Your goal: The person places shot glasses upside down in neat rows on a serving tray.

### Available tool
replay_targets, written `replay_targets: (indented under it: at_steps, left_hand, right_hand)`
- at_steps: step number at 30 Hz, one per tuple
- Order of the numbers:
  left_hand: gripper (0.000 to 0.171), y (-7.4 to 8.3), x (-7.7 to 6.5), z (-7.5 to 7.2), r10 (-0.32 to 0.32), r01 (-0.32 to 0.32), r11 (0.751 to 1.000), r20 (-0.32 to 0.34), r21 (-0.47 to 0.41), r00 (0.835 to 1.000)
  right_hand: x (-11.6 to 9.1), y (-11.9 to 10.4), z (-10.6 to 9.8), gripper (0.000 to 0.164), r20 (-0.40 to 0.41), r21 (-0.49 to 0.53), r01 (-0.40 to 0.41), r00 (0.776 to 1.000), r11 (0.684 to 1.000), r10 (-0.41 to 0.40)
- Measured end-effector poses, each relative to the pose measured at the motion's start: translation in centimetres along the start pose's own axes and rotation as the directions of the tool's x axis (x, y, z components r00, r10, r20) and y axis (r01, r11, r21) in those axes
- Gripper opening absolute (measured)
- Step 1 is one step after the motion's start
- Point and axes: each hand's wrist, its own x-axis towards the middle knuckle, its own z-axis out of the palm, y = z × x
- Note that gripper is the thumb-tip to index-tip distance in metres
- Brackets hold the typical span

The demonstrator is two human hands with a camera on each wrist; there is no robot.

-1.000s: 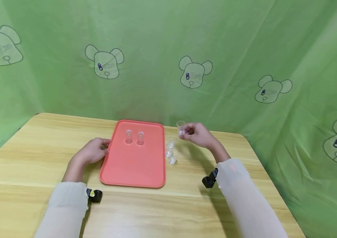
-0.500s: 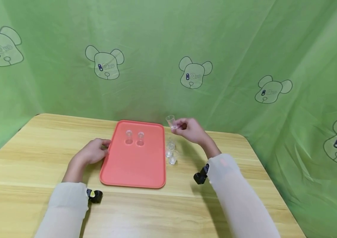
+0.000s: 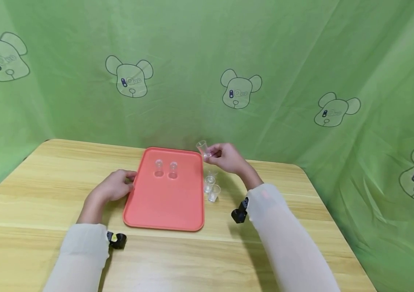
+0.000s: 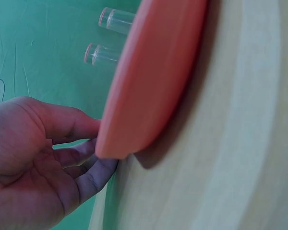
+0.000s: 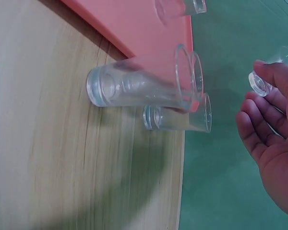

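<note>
My left hand [image 3: 113, 185] holds the left rim of a red tray [image 3: 166, 207], thumb on the edge and fingers low against it in the left wrist view. Two clear shot glasses stand upside down near the tray's far end; the left wrist view shows the nearer shot glass [image 4: 103, 53] from the side. My right hand [image 3: 228, 157] pinches another clear shot glass [image 3: 203, 148] low, near its thick base, mouth upward. That glass is above the tray's far right corner. Part of its wall is hidden behind my fingers in the right wrist view.
Several upright shot glasses [image 5: 134, 86] stand close together on the wooden table [image 3: 163, 259], just outside the tray's right edge. Behind the table hangs a green cloth [image 3: 185, 109] with animal-head drawings.
My right hand has carried its shot glass left and a little up, from right of the tray to above its far right corner. The left hand and tray have stayed put.
</note>
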Motion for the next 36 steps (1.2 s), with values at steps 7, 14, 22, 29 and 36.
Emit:
replay_targets:
  at_steps: [7, 14, 22, 29, 36]
  left_hand:
    - [0.053, 0.0, 0.0, 0.0, 0.001, -0.001, 1.000, -0.002, -0.003, 1.000]
    - [0.052, 0.0, 0.0, 0.0, 0.002, -0.002, 1.000, -0.003, -0.001, 1.000]
    - [0.053, 0.1, 0.0, 0.0, 0.007, -0.007, 1.000, -0.003, 0.006, 1.000]
    - [0.054, 0.0, -0.1, 0.0, 0.017, -0.017, 1.000, -0.004, 0.007, 1.000]
    - [0.054, -0.1, 0.1, 0.0, 0.008, -0.008, 1.000, -0.005, 0.009, 1.000]
  right_hand:
    - [0.4, -0.5, 0.3, 0.028, 0.016, -0.025, 0.005, 1.000, 1.000, -0.005]
    - [0.7, -1.1, 0.7, 0.021, 0.040, -0.050, 0.026, 0.999, 0.998, -0.024]
    - [1.1, -1.5, 1.3, 0.019, 0.056, -0.059, 0.041, 0.998, 0.997, -0.037]
    - [1.4, -1.6, 2.0, 0.018, 0.069, -0.052, 0.055, 0.996, 0.997, -0.051]
    - [1.5, -1.7, 2.8, 0.017, 0.071, -0.080, 0.082, 0.995, 0.993, -0.077]
